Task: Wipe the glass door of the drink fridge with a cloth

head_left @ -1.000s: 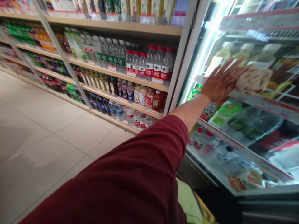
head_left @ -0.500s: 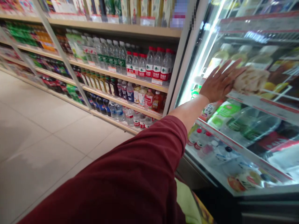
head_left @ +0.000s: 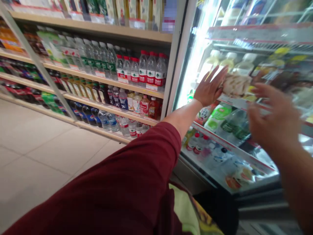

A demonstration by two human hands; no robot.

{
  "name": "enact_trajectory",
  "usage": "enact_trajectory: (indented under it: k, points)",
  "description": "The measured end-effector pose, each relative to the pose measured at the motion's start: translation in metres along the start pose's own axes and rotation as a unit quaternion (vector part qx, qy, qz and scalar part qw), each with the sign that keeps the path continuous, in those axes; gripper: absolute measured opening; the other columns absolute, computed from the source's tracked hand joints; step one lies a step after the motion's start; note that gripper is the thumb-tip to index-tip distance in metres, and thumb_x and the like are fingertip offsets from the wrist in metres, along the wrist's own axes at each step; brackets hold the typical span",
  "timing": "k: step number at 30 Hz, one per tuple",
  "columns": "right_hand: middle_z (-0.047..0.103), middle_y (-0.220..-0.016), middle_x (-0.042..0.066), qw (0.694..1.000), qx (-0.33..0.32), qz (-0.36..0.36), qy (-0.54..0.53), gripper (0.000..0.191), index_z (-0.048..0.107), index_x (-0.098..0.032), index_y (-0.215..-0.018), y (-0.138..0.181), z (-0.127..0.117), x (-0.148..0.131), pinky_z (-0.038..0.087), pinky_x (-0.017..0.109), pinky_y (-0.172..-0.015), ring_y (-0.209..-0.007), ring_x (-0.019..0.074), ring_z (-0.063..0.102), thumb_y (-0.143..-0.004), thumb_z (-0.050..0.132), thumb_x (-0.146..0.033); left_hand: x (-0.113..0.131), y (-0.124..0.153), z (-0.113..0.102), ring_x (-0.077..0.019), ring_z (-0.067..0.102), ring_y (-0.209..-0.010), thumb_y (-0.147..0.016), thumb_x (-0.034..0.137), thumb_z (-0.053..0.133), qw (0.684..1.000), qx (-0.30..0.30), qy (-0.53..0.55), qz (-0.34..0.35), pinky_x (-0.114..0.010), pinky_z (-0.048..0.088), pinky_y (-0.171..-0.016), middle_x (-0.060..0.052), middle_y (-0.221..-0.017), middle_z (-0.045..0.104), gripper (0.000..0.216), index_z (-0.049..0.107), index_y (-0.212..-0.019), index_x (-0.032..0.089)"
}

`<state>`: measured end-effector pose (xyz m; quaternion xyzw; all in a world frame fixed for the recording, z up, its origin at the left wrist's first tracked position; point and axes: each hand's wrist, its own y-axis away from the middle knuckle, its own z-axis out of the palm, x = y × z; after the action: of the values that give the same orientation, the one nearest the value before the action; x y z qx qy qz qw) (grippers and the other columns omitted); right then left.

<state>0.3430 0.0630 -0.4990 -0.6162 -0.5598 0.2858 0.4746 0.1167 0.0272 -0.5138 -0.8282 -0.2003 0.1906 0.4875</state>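
Observation:
My left hand [head_left: 209, 87], at the end of a maroon sleeve [head_left: 137, 169], reaches to the front of a lit drinks fridge. Its fingers are stretched out and lie flat. Just right of the fingers is a beige, brown-patterned, cloth-like piece [head_left: 236, 85]; whether the hand touches it I cannot tell. Blurred by motion, my right hand [head_left: 275, 120] is raised on the right before the fridge, fingers apart and slightly bent, with nothing visible in it. White-capped bottles [head_left: 228, 62] stand behind the left fingers. Below it lies a green-and-white package [head_left: 218, 116].
Left of the fridge, open shelves [head_left: 107, 76] hold rows of drinks, among them red-capped water bottles [head_left: 151, 70] and dark cola bottles [head_left: 88, 112]. The fridge's side frame [head_left: 174, 62] divides the two. Pale floor tiles [head_left: 44, 147] spread at lower left.
My right hand has come into view from the right, near the fridge. The whole scene has shifted left in the picture. My left hand stays flat beside the beige piece.

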Motion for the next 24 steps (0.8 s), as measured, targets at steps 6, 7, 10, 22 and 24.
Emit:
enact_trajectory:
  k: [6,7,10,22,24]
  points:
    - [0.050,-0.167,0.010,0.978,-0.131,-0.160,0.009,0.058,0.048,-0.018,-0.162,-0.021,0.055,-0.009,0.033,0.060,-0.129,-0.156,0.0322,0.045,-0.104,0.047,-0.023,-0.005,-0.002,0.039,-0.0198,-0.010,-0.163,-0.111,0.032,0.012,0.974,0.119,0.190,0.017,-0.050,0.006,-0.141,0.000,-0.179,0.024,0.068,-0.001,-0.176,0.019]
    - [0.048,-0.167,0.010,0.976,-0.139,-0.166,0.011,0.059,0.046,-0.017,-0.163,-0.022,0.063,-0.008,0.033,0.060,-0.128,-0.156,0.0322,0.044,-0.105,0.046,-0.022,-0.005,-0.003,0.043,-0.0195,-0.010,-0.163,-0.110,0.032,0.012,0.968,0.129,0.213,0.021,-0.049,0.006,-0.141,0.001,-0.179,0.022,0.069,-0.007,-0.175,0.022]
    - [0.044,-0.170,0.009,0.970,-0.154,-0.185,0.028,0.060,0.042,-0.017,-0.166,-0.025,0.072,0.002,0.036,0.058,-0.125,-0.153,0.0318,0.047,-0.106,0.043,-0.020,-0.007,-0.004,0.046,-0.0195,-0.010,-0.164,-0.109,0.035,0.013,0.961,0.133,0.240,0.025,-0.049,0.006,-0.142,0.003,-0.180,0.019,0.071,-0.013,-0.174,0.023]
    - [0.051,-0.166,0.007,0.986,0.030,-0.094,0.135,0.060,0.055,-0.021,-0.159,-0.062,0.021,0.110,0.023,0.058,-0.129,-0.156,0.0330,0.037,-0.106,0.039,-0.043,-0.009,0.003,0.026,-0.0206,-0.005,-0.167,-0.110,0.030,0.019,0.988,0.099,0.113,0.034,-0.048,0.008,-0.139,-0.011,-0.179,0.024,0.064,0.025,-0.170,0.008]
    - [0.046,-0.169,0.007,0.985,0.051,-0.108,0.121,0.064,0.052,-0.017,-0.161,-0.047,0.023,0.109,0.023,0.056,-0.131,-0.163,0.0325,0.026,-0.104,0.040,-0.044,-0.010,0.003,0.025,-0.0222,-0.001,-0.167,-0.109,0.029,0.020,0.988,0.104,0.112,0.036,-0.049,0.010,-0.138,-0.012,-0.178,0.025,0.065,0.024,-0.170,0.008]
